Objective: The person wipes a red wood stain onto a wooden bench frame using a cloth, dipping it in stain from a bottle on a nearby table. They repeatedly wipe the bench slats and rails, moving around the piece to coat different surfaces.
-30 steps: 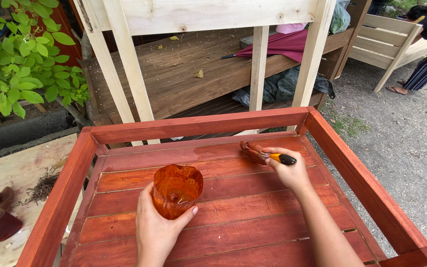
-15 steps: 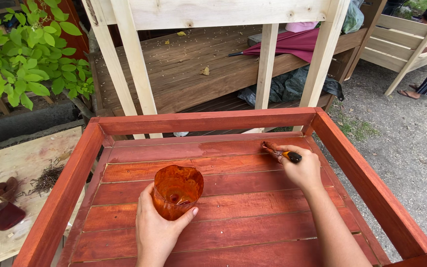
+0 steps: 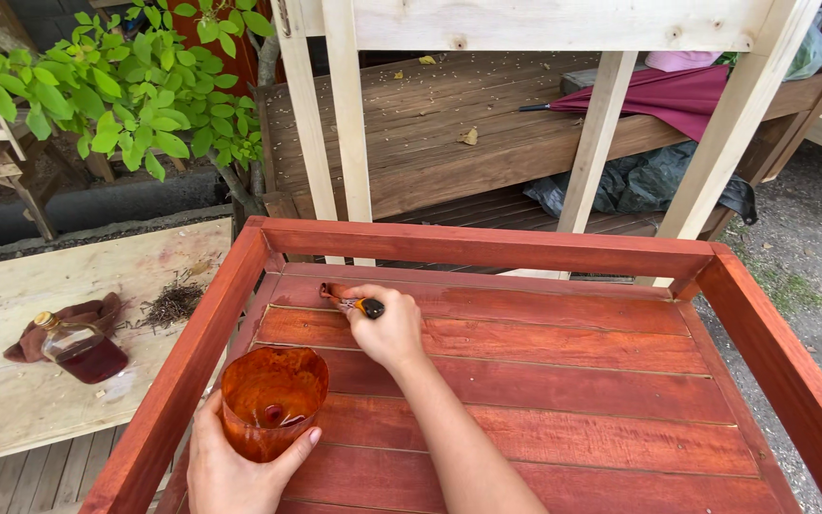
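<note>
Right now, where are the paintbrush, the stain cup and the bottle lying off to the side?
paintbrush (image 3: 352,303), head view, on its handle just beyond the right hand's fingers.
stain cup (image 3: 273,400), head view, on its orange front wall.
bottle (image 3: 83,350), head view, on its dark-filled body.

Soft, even daylight; sharp focus

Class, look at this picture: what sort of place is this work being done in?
Likely an outdoor yard workshop: a red-stained slatted wooden frame, a leafy green shrub, gravel ground and unpainted pale timber posts.
</note>
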